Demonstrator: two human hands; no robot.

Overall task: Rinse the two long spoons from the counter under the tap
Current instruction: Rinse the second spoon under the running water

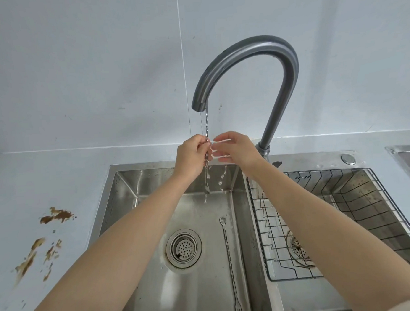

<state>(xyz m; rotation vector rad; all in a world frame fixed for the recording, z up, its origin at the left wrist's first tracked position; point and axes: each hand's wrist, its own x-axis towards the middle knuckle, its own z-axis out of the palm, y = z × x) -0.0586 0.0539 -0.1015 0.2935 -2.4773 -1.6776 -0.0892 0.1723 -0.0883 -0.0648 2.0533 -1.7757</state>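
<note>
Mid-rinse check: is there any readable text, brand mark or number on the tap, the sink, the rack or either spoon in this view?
No readable text anywhere in this view.
The tap, sink, wire rack, held spoon and spoon lying in the basin show no words, brands or numbers.
The round button on the sink deck is too small to tell whether it bears a mark.

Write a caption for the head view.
Left hand holds a long twisted spoon upright under the running tap; right hand open beside it; second spoon lies in the sink basin.
</note>
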